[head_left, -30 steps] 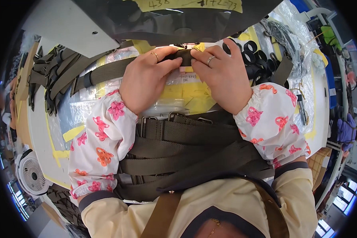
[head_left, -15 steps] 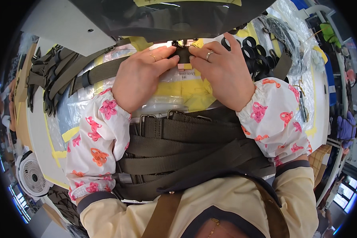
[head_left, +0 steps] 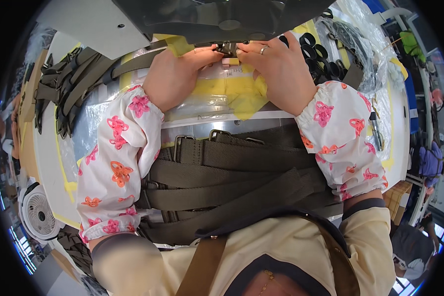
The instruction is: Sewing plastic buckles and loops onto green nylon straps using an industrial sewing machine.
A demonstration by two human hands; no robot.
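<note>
Both hands are up at the sewing machine, their fingertips close together on either side of the needle area. An olive-brown webbing strap runs in from the left to my left hand, which grips it near the machine. My right hand, a ring on one finger, pinches the strap's end from the other side. Most of the strap between the fingers is hidden by the hands and the dark machine head. Below lies a pink and yellow block on the taped, plastic-covered work surface.
Across my lap lies a thick stack of olive-brown straps with metal buckles. More straps are heaped at the left. Black loops and clear plastic lie at the right. A white fan stands lower left.
Both hands have moved away from me, toward the machine, taking the strap along. Less of the strap shows between the fingers, and the left strap has slid inward.
</note>
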